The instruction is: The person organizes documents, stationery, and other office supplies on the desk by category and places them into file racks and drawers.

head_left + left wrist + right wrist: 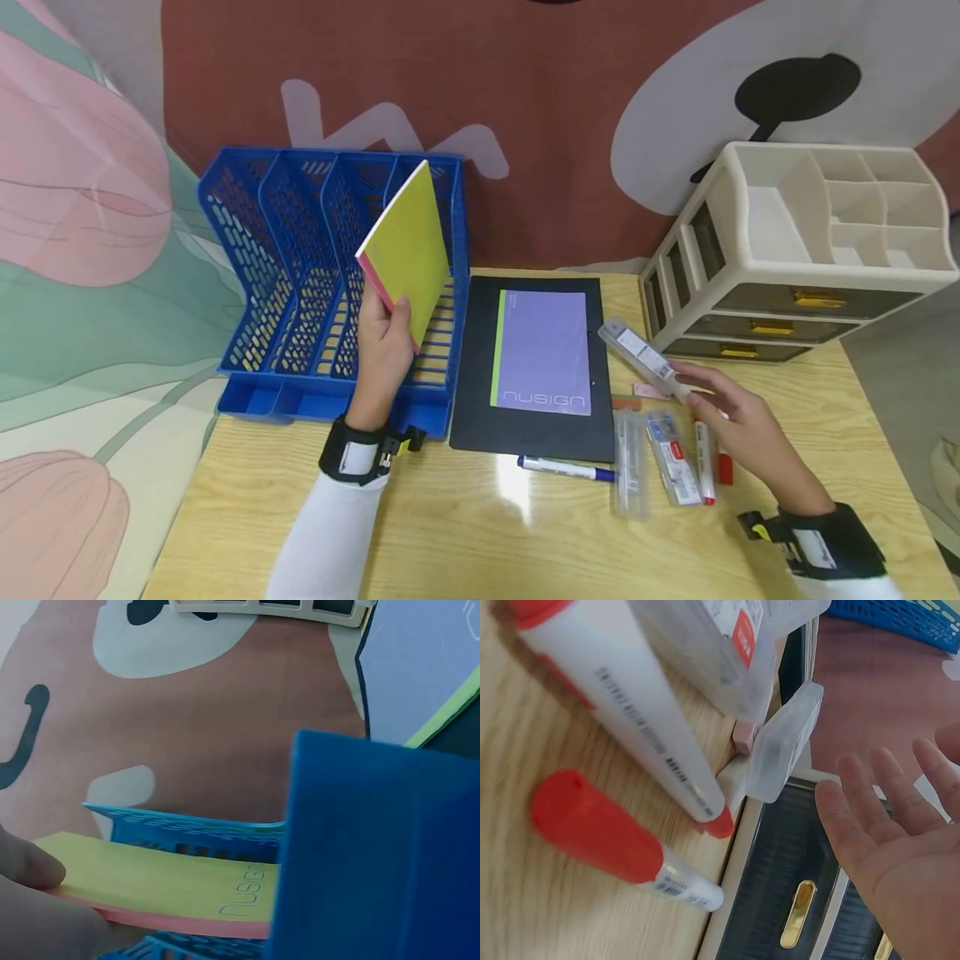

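My left hand (386, 342) grips a yellow notebook (412, 242) by its lower edge, thumb on the cover and fingers behind it. The notebook stands tilted within the rightmost section of the blue file rack (459, 275); its pink edge shows in the left wrist view, where a rack wall hides one end. My right hand (738, 421) hovers beside a clear plastic case (637, 350) that leans at the drawer unit. In the right wrist view its fingers (881, 795) are spread and apart from that case. Below it lie a red marker (705, 462) and a short red-capped stick (600, 829).
A purple notebook (543, 350) lies on a black folder (472, 367) at mid-table. A blue marker (566, 468), another clear case (632, 467) and a packaged pen set (673, 458) lie in front. The white drawer unit (847, 271) stands at back right.
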Demonstrator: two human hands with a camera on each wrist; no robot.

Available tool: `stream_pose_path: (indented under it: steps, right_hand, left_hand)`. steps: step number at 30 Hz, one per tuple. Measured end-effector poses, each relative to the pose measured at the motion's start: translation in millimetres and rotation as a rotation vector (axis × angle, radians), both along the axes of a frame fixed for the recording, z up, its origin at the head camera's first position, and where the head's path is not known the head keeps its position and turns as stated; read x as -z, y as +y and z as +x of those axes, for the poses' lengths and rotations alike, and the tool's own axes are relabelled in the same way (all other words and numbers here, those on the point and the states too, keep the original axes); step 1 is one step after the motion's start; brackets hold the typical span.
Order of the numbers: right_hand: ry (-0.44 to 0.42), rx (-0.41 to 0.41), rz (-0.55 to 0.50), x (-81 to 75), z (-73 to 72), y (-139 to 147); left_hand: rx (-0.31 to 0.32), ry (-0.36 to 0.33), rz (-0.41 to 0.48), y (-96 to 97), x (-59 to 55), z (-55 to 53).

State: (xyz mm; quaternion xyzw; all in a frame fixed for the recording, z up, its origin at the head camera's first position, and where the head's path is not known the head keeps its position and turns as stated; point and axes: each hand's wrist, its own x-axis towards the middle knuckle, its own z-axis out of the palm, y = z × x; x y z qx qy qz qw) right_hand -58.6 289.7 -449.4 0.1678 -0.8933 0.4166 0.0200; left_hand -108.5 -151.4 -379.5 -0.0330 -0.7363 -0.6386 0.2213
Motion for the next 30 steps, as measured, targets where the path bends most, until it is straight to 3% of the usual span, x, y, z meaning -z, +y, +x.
stream_pose_path:
  steps: [6, 20, 30]
  right_hand:
    - [-0.010, -0.006, -0.036, 1.3, 4.1, 4.9]
    - [-0.045, -0.011, -0.082, 7.9, 11.4, 7.0]
    - [-0.063, -0.012, -0.081, 12.9, 12.2, 8.9]
  left_hand:
    - [-0.023, -0.063, -0.020, 15.4, -16.6, -2.4]
    - [-0.046, -0.120, -0.047, 24.3, -5.9, -17.8]
    - [-0.001, -0.194, -0.001, 25.3, -1.9, -27.8]
